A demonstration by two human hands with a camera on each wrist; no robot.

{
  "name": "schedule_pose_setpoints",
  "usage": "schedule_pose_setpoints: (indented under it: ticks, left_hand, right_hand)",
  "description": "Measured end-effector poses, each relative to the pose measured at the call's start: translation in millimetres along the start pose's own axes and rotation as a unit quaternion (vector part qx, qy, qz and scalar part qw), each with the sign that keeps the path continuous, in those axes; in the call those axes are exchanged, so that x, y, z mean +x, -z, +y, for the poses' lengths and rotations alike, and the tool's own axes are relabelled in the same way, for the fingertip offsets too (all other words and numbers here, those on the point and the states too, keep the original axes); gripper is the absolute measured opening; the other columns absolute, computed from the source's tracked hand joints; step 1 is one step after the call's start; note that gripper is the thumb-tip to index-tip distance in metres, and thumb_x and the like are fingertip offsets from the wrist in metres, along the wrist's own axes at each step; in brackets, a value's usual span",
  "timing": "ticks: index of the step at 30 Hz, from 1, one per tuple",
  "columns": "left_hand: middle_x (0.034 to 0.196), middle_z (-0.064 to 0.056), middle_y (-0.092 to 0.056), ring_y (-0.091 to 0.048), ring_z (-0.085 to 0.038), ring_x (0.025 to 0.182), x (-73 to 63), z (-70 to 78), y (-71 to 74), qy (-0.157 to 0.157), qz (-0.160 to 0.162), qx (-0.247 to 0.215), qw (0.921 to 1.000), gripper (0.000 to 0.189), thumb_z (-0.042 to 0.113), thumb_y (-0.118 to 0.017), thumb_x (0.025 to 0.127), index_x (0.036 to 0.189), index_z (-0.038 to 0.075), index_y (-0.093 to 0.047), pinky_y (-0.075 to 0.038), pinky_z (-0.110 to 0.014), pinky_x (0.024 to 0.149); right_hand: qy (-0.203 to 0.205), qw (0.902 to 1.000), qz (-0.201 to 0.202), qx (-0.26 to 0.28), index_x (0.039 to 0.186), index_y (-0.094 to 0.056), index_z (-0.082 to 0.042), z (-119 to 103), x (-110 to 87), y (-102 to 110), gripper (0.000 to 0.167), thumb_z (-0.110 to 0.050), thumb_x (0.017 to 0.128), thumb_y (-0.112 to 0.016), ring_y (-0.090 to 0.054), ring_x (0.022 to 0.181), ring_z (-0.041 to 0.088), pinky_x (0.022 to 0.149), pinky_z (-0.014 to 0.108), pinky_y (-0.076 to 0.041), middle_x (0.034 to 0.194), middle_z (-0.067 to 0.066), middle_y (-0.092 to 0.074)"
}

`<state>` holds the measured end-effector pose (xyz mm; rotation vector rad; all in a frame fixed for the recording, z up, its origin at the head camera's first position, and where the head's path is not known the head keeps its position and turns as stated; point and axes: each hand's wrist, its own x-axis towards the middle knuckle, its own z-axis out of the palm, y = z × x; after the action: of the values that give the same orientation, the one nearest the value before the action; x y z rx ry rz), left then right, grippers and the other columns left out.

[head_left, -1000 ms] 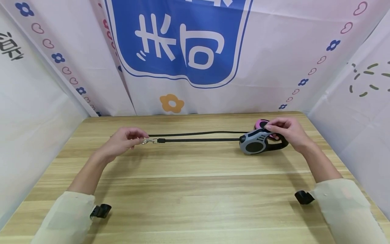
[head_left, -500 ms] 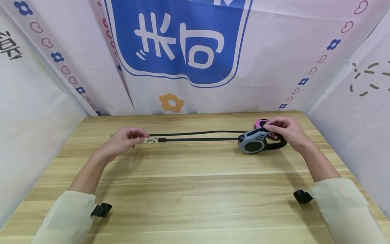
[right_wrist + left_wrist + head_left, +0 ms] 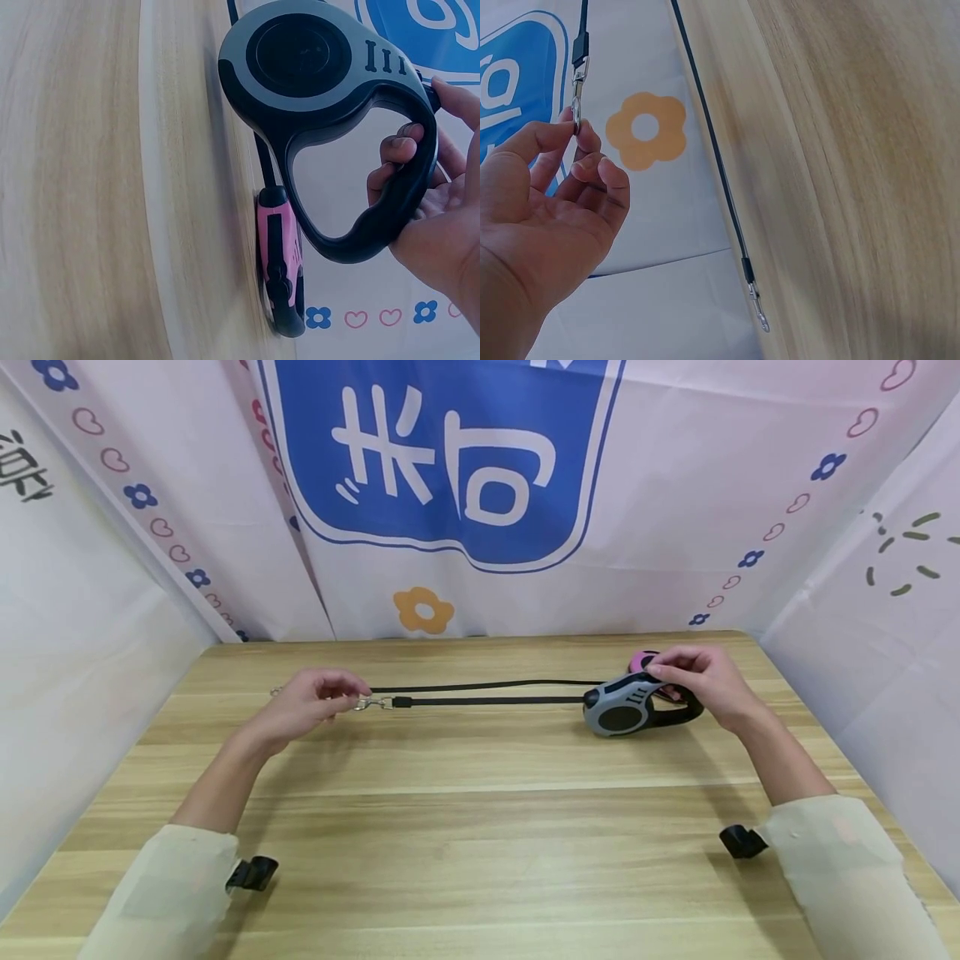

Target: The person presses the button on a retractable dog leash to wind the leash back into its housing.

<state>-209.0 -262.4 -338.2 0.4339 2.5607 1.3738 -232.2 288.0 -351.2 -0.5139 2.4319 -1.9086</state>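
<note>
My right hand (image 3: 705, 683) grips the black handle of a grey and black retractable dog leash (image 3: 621, 710), its thumb up by the button at the top. From the casing a black strap (image 3: 495, 700) runs left, drawn straight. Between thumb and fingertips my left hand (image 3: 311, 706) pinches the metal snap hook (image 3: 577, 97) at the strap's end. Behind lies a pink and black retractable leash (image 3: 281, 259), partly hidden in the head view by the grey casing and my right hand. Its black cord (image 3: 712, 135) stretches along the table to another metal hook (image 3: 758, 307).
The wooden table (image 3: 480, 860) ends at a white cloth backdrop (image 3: 675, 510) with a blue sign and an orange flower. White cloth walls stand at both sides. Black camera mounts (image 3: 253, 873) sit at both sleeves.
Both hands keep their hold. The grey leash has shifted very slightly left in the head view, the view itself also drifting a little; the strap stays straight.
</note>
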Motion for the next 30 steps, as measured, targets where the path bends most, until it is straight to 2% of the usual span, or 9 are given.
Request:
schedule_pose_setpoints:
  ticks: [6, 11, 22, 30]
  left_hand:
    - [0.104, -0.012, -0.065, -0.051, -0.017, 0.075, 0.2, 0.6, -0.8, 0.000, -0.002, -0.002, 1.0000, 0.021, -0.001, -0.057, 0.103, 0.119, -0.009, -0.067, -0.045, -0.023, 0.060]
    - [0.104, -0.012, -0.064, -0.050, -0.014, 0.076, 1.5, 2.3, -1.2, 0.001, -0.003, -0.001, 1.0000, 0.021, 0.000, -0.057, 0.103, 0.120, -0.008, -0.067, -0.045, -0.023, 0.061]
    - [0.110, -0.015, -0.065, -0.051, -0.012, 0.079, 2.5, 6.7, -0.1, -0.002, -0.006, -0.002, 1.0000, 0.021, 0.002, -0.058, 0.104, 0.122, -0.007, -0.066, -0.046, -0.024, 0.062]
    - [0.111, -0.016, -0.065, -0.052, -0.013, 0.080, 4.6, 8.3, -2.5, 0.004, -0.010, -0.004, 0.9999, 0.021, 0.003, -0.058, 0.104, 0.121, -0.006, -0.067, -0.048, -0.024, 0.063]
  right_hand:
    - [0.003, 0.9999, -0.002, 0.009, 0.092, -0.079, -0.014, 1, -0.3, -2, 0.020, 0.001, 0.098, -0.067, -0.053, 0.058, 0.013, 0.054, 0.023, -0.048, 0.071, 0.003, -0.065]
    - [0.016, 0.9991, -0.011, 0.037, 0.092, -0.079, -0.010, 2, 0.9, -4, 0.020, 0.004, 0.098, -0.066, -0.052, 0.057, 0.012, 0.052, 0.023, -0.046, 0.071, 0.002, -0.066]
    - [0.019, 0.9977, -0.029, 0.058, 0.093, -0.079, -0.007, 1, 4.4, -7, 0.020, 0.005, 0.098, -0.064, -0.054, 0.059, 0.012, 0.054, 0.020, -0.046, 0.089, 0.000, -0.075]
    - [0.017, 0.9980, -0.031, 0.053, 0.101, -0.074, 0.008, 0, 6.6, -12, 0.010, 0.004, 0.099, -0.065, -0.054, 0.060, 0.013, 0.053, 0.023, -0.046, 0.087, 0.001, -0.073]
